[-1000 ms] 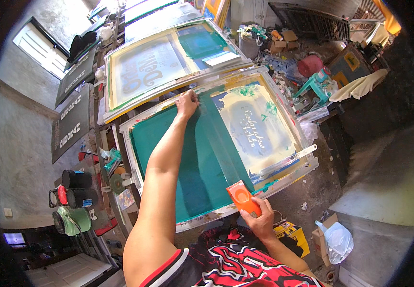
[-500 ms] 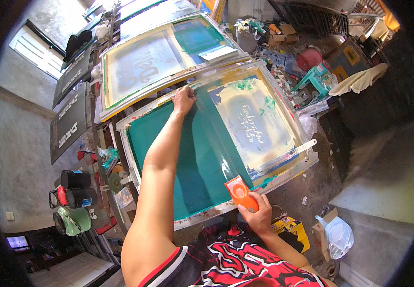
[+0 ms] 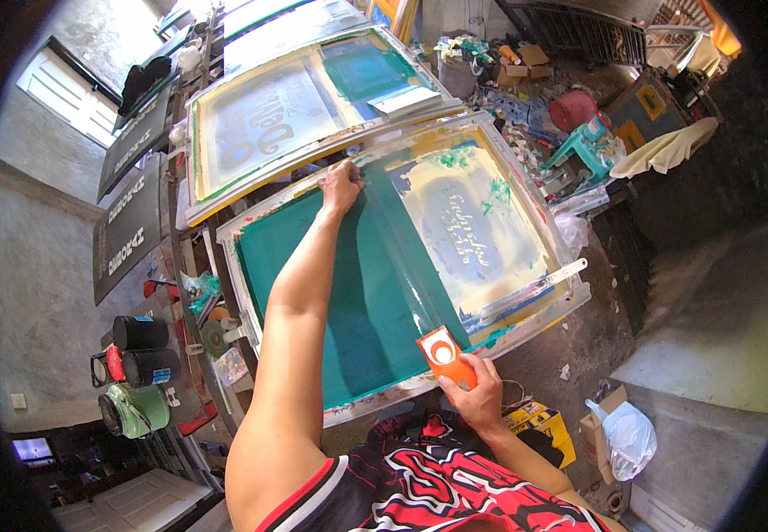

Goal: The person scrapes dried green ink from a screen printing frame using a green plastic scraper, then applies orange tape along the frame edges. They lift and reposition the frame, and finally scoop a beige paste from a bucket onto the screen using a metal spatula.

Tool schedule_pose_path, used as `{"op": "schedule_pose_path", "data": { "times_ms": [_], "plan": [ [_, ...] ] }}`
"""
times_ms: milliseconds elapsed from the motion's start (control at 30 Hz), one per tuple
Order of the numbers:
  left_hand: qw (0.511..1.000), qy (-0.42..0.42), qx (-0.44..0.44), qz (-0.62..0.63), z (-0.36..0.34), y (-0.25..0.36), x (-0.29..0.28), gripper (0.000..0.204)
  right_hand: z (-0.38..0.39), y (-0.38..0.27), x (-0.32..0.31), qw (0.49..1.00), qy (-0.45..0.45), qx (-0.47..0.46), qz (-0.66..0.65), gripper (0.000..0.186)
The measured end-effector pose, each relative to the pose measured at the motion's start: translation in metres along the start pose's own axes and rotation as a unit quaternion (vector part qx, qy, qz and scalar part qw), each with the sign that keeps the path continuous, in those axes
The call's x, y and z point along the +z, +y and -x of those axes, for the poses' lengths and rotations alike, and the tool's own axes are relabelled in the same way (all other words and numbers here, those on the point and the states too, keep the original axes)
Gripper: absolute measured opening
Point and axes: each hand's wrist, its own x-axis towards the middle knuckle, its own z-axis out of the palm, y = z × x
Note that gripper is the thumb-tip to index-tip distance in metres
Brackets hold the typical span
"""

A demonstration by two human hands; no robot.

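Little shift: left hand (image 3: 341, 184) outstretched, right hand (image 3: 478, 397) around orange tool (image 3: 449, 360)

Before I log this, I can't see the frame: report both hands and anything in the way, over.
Left hand at far edge of mesh frame, grip unclear. Right hand gripping orange tool at near edge. Pale bar across right part.
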Motion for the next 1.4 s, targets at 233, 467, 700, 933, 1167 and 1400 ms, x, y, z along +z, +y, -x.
{"op": "schedule_pose_path", "data": {
  "times_ms": [233,467,700,933,1167,1400],
  "plan": [
    [0.999,0.026,0.029,-0.021,0.002,0.001,0.000,0.028,0.000,0.000,0.002,1.000,0.003,0.001,-0.002,0.050],
    [1.000,0.005,0.016,0.003,0.002,0.002,-0.001,0.022,0.001,-0.001,0.001,1.000,-0.002,0.011,-0.007,0.050],
    [0.999,0.020,0.024,-0.016,0.004,0.004,-0.001,0.023,0.000,-0.003,-0.001,1.000,0.002,-0.002,0.004,0.049],
    [0.998,0.026,0.035,-0.033,0.006,0.005,-0.001,0.021,0.001,-0.001,0.001,1.000,0.006,0.000,-0.001,0.049],
    [0.995,0.030,0.066,-0.069,0.012,0.006,-0.001,0.025,0.002,-0.001,0.000,1.000,0.004,0.010,-0.005,0.050],
    [0.981,0.105,0.116,-0.118,0.026,0.006,0.006,0.029,0.002,0.000,-0.001,1.000,0.001,0.013,-0.002,0.050]
  ]
}}
